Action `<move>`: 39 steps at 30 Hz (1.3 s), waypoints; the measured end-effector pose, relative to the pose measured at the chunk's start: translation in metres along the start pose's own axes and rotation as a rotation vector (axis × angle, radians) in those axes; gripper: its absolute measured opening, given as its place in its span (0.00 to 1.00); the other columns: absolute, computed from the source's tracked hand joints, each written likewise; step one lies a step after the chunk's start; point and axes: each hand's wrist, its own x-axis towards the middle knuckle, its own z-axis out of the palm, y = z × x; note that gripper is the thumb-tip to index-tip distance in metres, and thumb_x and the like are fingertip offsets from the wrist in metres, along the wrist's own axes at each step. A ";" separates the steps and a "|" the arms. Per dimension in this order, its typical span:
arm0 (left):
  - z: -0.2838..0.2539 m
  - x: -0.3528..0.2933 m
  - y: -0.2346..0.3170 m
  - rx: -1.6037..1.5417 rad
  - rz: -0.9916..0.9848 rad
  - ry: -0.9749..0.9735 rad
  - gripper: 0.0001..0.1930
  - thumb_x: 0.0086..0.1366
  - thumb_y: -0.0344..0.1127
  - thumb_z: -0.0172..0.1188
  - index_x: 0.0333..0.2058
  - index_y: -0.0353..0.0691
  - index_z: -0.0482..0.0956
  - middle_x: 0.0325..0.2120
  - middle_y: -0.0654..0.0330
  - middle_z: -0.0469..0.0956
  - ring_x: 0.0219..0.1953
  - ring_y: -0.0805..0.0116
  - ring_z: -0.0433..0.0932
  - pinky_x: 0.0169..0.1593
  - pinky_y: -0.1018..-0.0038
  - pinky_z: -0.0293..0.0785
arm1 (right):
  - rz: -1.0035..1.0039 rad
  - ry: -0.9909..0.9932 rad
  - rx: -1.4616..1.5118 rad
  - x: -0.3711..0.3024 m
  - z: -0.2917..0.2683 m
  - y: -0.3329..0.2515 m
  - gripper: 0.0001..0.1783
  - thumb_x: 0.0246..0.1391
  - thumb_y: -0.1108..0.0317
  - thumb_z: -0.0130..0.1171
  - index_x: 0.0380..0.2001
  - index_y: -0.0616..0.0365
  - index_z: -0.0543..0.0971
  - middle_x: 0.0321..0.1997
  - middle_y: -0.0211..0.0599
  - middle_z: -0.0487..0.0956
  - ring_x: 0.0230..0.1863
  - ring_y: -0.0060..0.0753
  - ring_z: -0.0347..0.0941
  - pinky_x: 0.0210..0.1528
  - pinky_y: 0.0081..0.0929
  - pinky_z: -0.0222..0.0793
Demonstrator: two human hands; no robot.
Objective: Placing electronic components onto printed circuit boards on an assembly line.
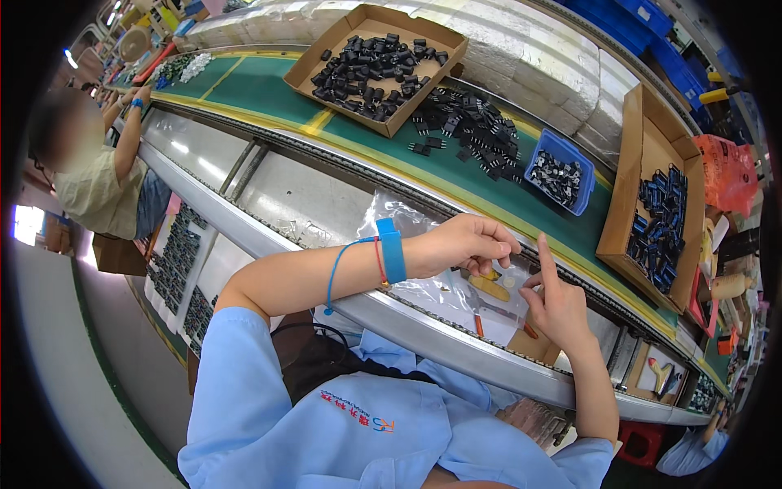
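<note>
My left hand [466, 244] hovers over the near metal rail of the belt, its fingers curled together; whatever they may hold is hidden. A blue wrist strap [391, 251] with a coiled cord circles that wrist. To the right is my right hand [559, 306], index finger stretched out, thumb apart, and nothing visible in it. Below and between the hands, a clear plastic bag [444, 285] lies with a yellow-handled tool [489, 287] near it. Loose black parts with metal pins [472, 130] are heaped on the green belt beyond my hands.
A cardboard tray [391, 124] of black cylindrical parts stands on the green belt [252, 85]. Right of the heap are a blue bin [580, 196] of small metallic parts and a cardboard box [631, 265] of blue-black cylinders. Another person [102, 179] sits at the far left.
</note>
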 end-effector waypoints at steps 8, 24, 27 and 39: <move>0.000 -0.001 0.001 0.001 0.002 -0.004 0.14 0.69 0.34 0.57 0.50 0.35 0.75 0.35 0.62 0.79 0.26 0.79 0.72 0.34 0.82 0.72 | -0.007 -0.035 -0.020 0.002 -0.002 -0.001 0.51 0.46 0.68 0.67 0.71 0.59 0.52 0.27 0.31 0.82 0.25 0.38 0.79 0.28 0.31 0.74; 0.001 -0.003 0.005 0.001 -0.015 -0.003 0.15 0.69 0.36 0.58 0.50 0.34 0.75 0.34 0.64 0.78 0.28 0.79 0.73 0.34 0.81 0.71 | 0.031 -0.106 -0.035 0.000 -0.005 0.003 0.54 0.47 0.67 0.67 0.73 0.54 0.46 0.31 0.36 0.83 0.31 0.42 0.81 0.29 0.35 0.76; 0.002 -0.002 0.005 0.014 -0.017 0.000 0.15 0.69 0.36 0.58 0.50 0.35 0.75 0.34 0.64 0.78 0.28 0.79 0.73 0.34 0.81 0.71 | 0.063 -0.125 -0.017 0.000 -0.006 0.002 0.55 0.47 0.66 0.67 0.73 0.53 0.46 0.32 0.36 0.83 0.32 0.42 0.81 0.30 0.36 0.76; -0.001 -0.001 0.002 0.047 -0.013 0.004 0.14 0.69 0.36 0.58 0.50 0.35 0.76 0.34 0.63 0.79 0.28 0.79 0.73 0.34 0.81 0.71 | 0.077 -0.154 -0.015 0.001 -0.008 0.004 0.55 0.48 0.66 0.67 0.73 0.50 0.45 0.34 0.38 0.83 0.33 0.43 0.81 0.31 0.37 0.76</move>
